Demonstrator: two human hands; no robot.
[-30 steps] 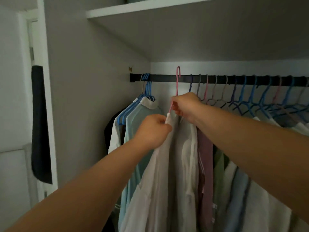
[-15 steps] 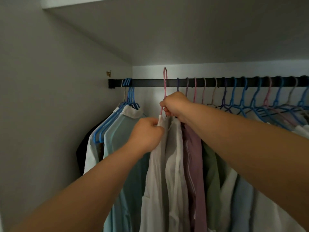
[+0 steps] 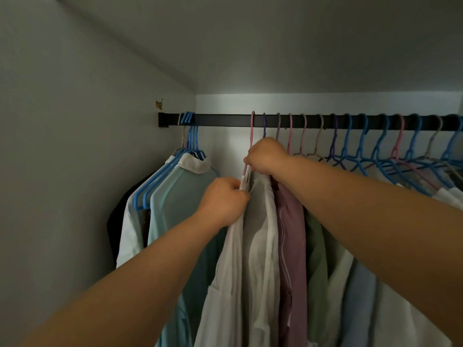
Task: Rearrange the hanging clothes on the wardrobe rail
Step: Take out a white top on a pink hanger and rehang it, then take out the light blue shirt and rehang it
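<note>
Seating pink hanger [image 3: 251, 136] back on rail [image 3: 225, 120], hook lower than before; right hand [image 3: 266, 156] grips neck, left hand [image 3: 223, 200] pinches white shirt [image 3: 260, 234].

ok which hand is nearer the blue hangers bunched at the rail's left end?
Left. The left hand grips the white shirt just right of the blue hangers; the right hand holds the pink hanger farther right.

Matt black rail [image 3: 225, 120], seemingly metal

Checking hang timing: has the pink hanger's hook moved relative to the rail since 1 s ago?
Yes. The pink hanger hook has dropped: earlier it stood above the rail, now it sits on it.
</note>
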